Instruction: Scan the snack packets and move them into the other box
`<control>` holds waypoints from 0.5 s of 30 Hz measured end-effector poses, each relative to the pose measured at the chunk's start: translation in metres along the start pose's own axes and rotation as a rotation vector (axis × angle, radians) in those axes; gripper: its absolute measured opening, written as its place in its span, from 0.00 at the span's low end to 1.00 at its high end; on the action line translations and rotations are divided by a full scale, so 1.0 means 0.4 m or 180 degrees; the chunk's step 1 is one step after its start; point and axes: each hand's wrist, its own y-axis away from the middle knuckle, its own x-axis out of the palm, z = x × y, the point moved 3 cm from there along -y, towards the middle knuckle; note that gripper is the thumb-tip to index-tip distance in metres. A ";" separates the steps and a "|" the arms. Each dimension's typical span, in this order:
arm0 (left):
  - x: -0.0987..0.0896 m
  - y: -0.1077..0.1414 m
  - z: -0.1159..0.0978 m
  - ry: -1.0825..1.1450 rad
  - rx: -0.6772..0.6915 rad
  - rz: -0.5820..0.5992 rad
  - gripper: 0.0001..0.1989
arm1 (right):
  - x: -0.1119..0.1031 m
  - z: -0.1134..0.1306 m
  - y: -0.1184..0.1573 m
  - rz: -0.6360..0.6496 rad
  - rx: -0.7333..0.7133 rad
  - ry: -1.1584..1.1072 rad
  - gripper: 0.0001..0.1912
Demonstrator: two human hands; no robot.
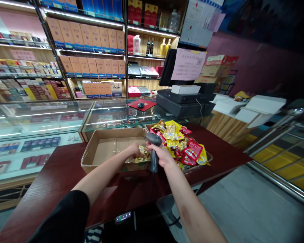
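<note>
My right hand [162,154] is wrapped round the handle of a dark grey barcode scanner [154,163], its head upward over the meeting edges of two cartons. Just left of it, my left hand [134,149] is closed on a small yellow snack packet [143,152], at the right end of the left cardboard box [87,158]. Another bit of yellow wrapping shows below that hand. Red, yellow and gold snack packets [194,150] are heaped in the right-hand box [211,158], whose walls are mostly hidden.
Both boxes stand on a dark red wooden counter [57,182]. Behind it are a glass display case [108,116], a red mouse pad [152,105] with a mouse, and a black cash register [177,106]. A metal railing [281,184] runs along the right.
</note>
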 end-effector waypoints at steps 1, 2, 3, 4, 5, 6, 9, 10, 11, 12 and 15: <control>-0.008 0.007 0.006 0.0177 0.0112 -0.0028 0.18 | 0.000 0.003 0.002 0.0003 0.0000 -0.0004 0.14; -0.021 0.017 0.014 0.0377 0.0261 -0.0143 0.17 | 0.000 0.006 0.006 0.0007 -0.0003 -0.0023 0.14; -0.038 0.032 0.025 0.0558 0.0447 -0.0332 0.15 | 0.000 0.010 0.009 0.0011 0.0001 -0.0055 0.14; -0.059 0.051 0.037 0.0669 0.0664 -0.0610 0.14 | 0.001 0.015 0.013 0.0013 0.0012 -0.0106 0.14; -0.081 0.074 0.049 0.0664 0.0918 -0.0945 0.13 | 0.003 0.019 0.018 0.0013 0.0040 -0.0167 0.15; -0.103 0.101 0.062 0.0574 0.1189 -0.1317 0.12 | 0.007 0.024 0.023 0.0032 0.0088 -0.0232 0.15; -0.155 0.197 0.094 0.0015 0.2070 -0.2536 0.06 | 0.034 0.034 0.040 0.0292 0.0331 -0.0427 0.16; -0.164 0.227 0.104 -0.0140 0.2303 -0.2810 0.06 | 0.048 0.037 0.047 0.0433 0.0417 -0.0482 0.16; -0.170 0.254 0.113 -0.0283 0.2490 -0.3007 0.08 | 0.064 0.039 0.053 0.0588 0.0486 -0.0528 0.16; -0.173 0.276 0.121 -0.0404 0.2627 -0.3142 0.10 | 0.080 0.040 0.060 0.0732 0.0527 -0.0569 0.16; -0.170 0.319 0.134 -0.0658 0.2789 -0.3284 0.14 | 0.124 0.038 0.077 0.1029 0.0488 -0.0583 0.18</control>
